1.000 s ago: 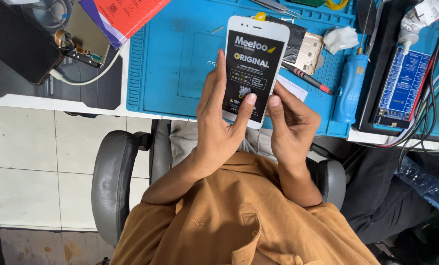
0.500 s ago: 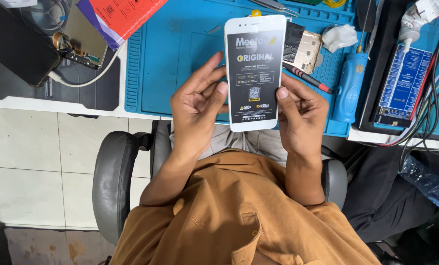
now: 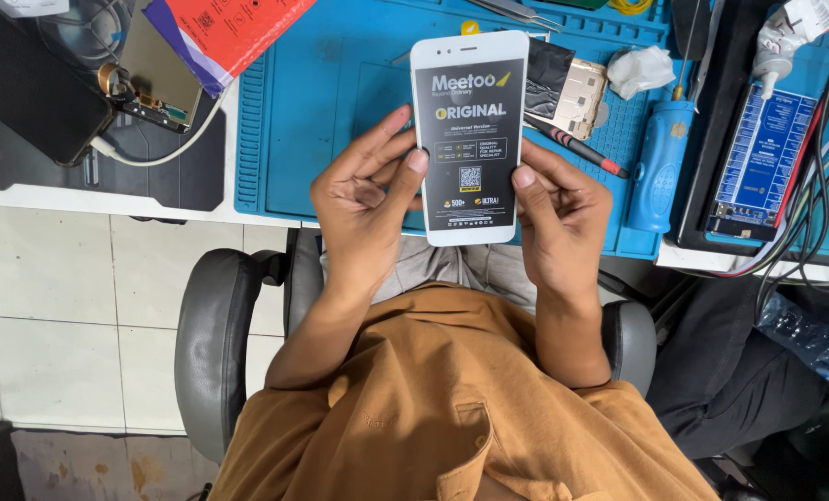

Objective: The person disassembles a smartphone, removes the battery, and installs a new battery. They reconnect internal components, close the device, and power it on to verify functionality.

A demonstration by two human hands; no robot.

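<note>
I hold a white phone front panel (image 3: 470,139), covered by a black printed protective film, upright over the blue work mat (image 3: 340,83). My left hand (image 3: 363,209) pinches its left edge with thumb and fingertips. My right hand (image 3: 563,223) grips its right edge, thumb on the front near the lower corner. Below the hands are my orange shirt and a grey chair.
On the mat behind the panel lie an opened phone body (image 3: 572,88), a red-and-black screwdriver (image 3: 577,148), a blue electric screwdriver (image 3: 660,162) and a crumpled tissue (image 3: 642,70). A blue circuit tester board (image 3: 758,162) with cables sits at the right. A red packet (image 3: 229,32) and another display part (image 3: 159,79) lie at the left.
My left hand slid off the panel's front to its left edge. The panel went from slightly tilted to upright and sits a little lower between both hands.
</note>
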